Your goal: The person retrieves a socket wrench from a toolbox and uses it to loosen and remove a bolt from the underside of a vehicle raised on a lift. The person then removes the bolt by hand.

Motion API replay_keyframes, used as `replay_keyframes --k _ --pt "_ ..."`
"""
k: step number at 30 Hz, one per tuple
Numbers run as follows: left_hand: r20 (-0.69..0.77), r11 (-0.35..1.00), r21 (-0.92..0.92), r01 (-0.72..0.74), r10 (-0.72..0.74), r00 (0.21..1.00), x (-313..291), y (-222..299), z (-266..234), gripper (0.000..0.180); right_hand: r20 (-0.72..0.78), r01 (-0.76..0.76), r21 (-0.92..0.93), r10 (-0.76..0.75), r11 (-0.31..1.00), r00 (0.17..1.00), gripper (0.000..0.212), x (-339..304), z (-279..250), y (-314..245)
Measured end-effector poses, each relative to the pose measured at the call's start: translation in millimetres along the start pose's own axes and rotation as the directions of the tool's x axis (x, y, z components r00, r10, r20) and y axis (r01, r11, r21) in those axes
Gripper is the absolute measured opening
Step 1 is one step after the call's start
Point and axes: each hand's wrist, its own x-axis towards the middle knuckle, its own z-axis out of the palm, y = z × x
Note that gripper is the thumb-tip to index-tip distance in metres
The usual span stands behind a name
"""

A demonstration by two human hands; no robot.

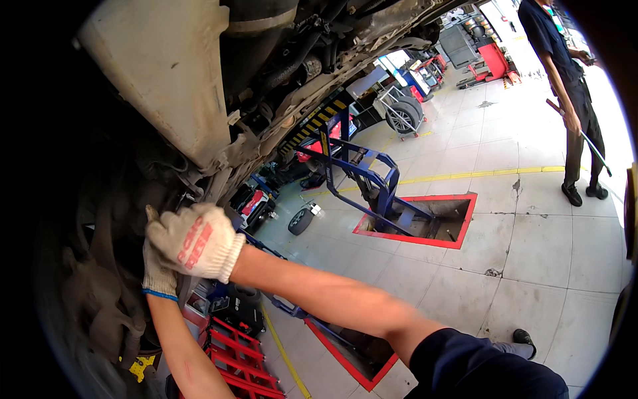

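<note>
Both of my hands wear off-white knit gloves and are raised against the dark underside of a lifted vehicle [266, 93]. My right hand [196, 243], with red print on the back of its glove, has its fingers curled closed; whatever they hold is hidden. It crosses in front of my left hand [159, 269], whose glove has a blue cuff edge. One left fingertip shows above, while the other fingers are covered. Just above the hands hangs a pale, dirty panel [166, 73]. Rusty suspension parts [100, 292] lie in shadow to the left.
A blue lift frame [365, 166] rises from a red-edged floor pit [468, 219]. Red racking [242, 362] stands below my arms. Across the tiled floor are a loose wheel [301, 221], a tyre rack [402, 116] and a person [565, 86] holding a long rod [595, 149].
</note>
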Motion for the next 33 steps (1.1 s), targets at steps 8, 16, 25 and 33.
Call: replay_keyframes --k 8,16,25,33 --pt "0.248 -0.928 0.136 0.347 0.371 0.895 31.6 -76.5 -27.5 0.061 -0.017 0.014 -0.080 -0.015 0.997 1.000 0.020 -2.0 3.8 1.1" --pt "-0.167 0.565 -0.820 -0.091 -0.083 0.982 10.9 -1.1 10.8 0.064 -0.024 -0.090 -0.036 0.089 0.995 0.996 0.018 -4.0 -25.1 14.2" --pt "-0.081 0.595 -0.800 -0.078 0.022 0.996 -12.7 32.9 15.0 0.072 -0.237 -0.243 0.225 0.295 0.944 0.926 0.021 7.7 -15.4 13.6" --pt "-0.098 0.434 -0.901 -0.001 -0.199 0.975 -20.8 58.8 20.4 0.053 0.056 0.027 -0.141 -0.019 0.990 0.998 0.022 1.4 -12.0 -3.9"
